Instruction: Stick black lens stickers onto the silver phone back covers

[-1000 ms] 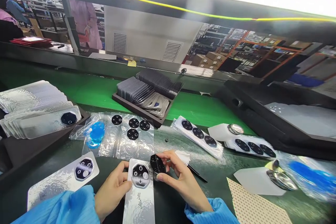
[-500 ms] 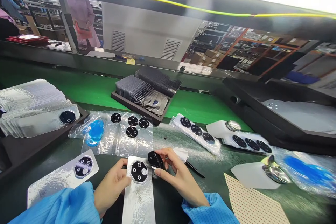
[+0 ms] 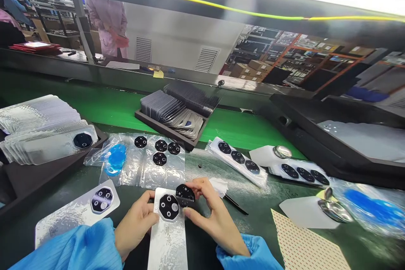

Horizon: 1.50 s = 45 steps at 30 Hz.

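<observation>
My left hand point(image 3: 136, 219) grips the left edge of a silver phone back cover point(image 3: 167, 244), which has a black octagonal camera plate near its top. Between the thumb and fingers of my right hand point(image 3: 210, 215) is a black lens film point(image 3: 184, 195), tilted and overlapping the cover's upper right corner. To the left, another silver phone back cover point(image 3: 69, 219) lies flat, partly behind my blue sleeve. Ahead of my hands, several black lens films point(image 3: 159, 158) rest on a clear plastic sheet point(image 3: 133, 173) with blue film pieces point(image 3: 115, 158).
A black tray with stacked covers point(image 3: 41, 130) stands left, another tray point(image 3: 171, 126) at the back centre. Strips of lens films point(image 3: 237, 158), white dispenser bottles point(image 3: 303, 211), a dotted card point(image 3: 308, 240) and a black stick point(image 3: 236, 204) lie right. A person in pink point(image 3: 109, 25) stands beyond.
My right hand has brought the lens film slightly left, over the cover's corner, and turned it. The person in pink in the background has shifted right. My left hand keeps its hold.
</observation>
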Each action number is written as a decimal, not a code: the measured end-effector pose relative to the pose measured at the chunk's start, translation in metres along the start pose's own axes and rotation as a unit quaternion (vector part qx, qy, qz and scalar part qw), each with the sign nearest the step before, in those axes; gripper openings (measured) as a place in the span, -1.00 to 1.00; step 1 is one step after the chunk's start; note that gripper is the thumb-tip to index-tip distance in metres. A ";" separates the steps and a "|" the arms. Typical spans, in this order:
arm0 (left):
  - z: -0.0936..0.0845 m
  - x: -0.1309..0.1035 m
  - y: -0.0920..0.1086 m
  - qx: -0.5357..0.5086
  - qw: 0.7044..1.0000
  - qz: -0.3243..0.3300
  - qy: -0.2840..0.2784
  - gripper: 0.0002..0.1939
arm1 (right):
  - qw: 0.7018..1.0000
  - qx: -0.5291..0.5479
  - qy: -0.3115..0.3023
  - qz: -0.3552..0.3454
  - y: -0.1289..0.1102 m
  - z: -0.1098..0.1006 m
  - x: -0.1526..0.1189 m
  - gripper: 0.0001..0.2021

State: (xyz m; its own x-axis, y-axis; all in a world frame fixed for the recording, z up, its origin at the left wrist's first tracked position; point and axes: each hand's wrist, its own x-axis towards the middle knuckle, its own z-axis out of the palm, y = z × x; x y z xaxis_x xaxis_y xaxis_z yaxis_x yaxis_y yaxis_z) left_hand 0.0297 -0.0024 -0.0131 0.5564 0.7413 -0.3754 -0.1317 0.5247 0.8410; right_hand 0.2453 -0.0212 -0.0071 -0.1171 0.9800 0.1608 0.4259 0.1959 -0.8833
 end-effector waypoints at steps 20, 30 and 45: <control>0.006 -0.004 0.005 0.010 0.999 0.014 -0.033 -0.57 | 0.995 -0.061 -0.064 -0.051 -0.005 0.023 -0.008 -0.52; 0.005 -0.004 0.004 0.006 0.999 0.010 -0.035 -0.54 | 0.995 -0.060 -0.065 -0.040 -0.006 0.023 -0.006 -0.52; 0.004 -0.004 0.003 0.021 0.999 0.009 -0.035 -0.57 | 0.994 -0.078 -0.066 -0.044 -0.009 0.022 -0.006 -0.54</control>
State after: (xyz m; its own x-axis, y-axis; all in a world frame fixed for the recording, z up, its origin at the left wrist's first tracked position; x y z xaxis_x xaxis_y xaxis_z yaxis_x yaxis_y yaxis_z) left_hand 0.0305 -0.0057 -0.0071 0.6100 0.7189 -0.3332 -0.1082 0.4921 0.8638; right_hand 0.2224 -0.0295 -0.0097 -0.2731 0.9476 0.1657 0.5418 0.2939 -0.7874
